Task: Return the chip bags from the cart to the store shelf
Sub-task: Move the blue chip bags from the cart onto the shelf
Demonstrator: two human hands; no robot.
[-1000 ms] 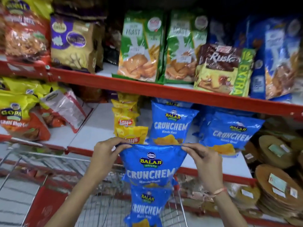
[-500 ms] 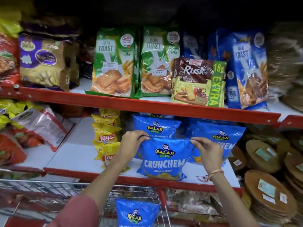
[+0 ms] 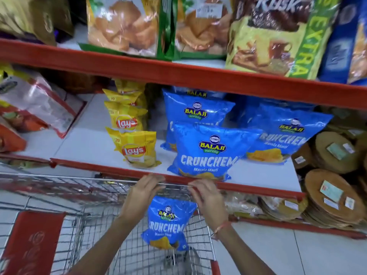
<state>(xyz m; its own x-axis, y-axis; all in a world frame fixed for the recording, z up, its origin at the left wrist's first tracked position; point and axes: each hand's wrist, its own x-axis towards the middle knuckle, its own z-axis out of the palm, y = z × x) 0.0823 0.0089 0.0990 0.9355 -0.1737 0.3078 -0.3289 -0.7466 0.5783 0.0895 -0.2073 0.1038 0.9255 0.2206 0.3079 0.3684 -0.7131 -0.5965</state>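
A blue Crunchem chip bag [image 3: 208, 153] stands at the front of the middle shelf [image 3: 89, 147], in front of another blue bag [image 3: 195, 110], with a third blue bag [image 3: 286, 135] to its right. One more blue Crunchem bag [image 3: 166, 223] leans inside the wire cart [image 3: 127, 253] below. My left hand [image 3: 139, 197] and my right hand [image 3: 207, 197] hover over the cart's far rim, just below the shelf edge, one on each side of that bag's top. Both hands hold nothing and their fingers are loosely spread.
Yellow Lay's bags [image 3: 135, 147] stand left of the blue ones. Toast and rusk packs [image 3: 274, 40] fill the upper shelf. Round flat packs [image 3: 331, 197] are stacked at the right. The red shelf lip [image 3: 258, 187] runs just above my hands. A red cart panel [image 3: 29, 243] shows lower left.
Both hands carried the blue bag up from the cart, stood it at the shelf front, let go and dropped back down over the cart. The view moved closer to the shelf.
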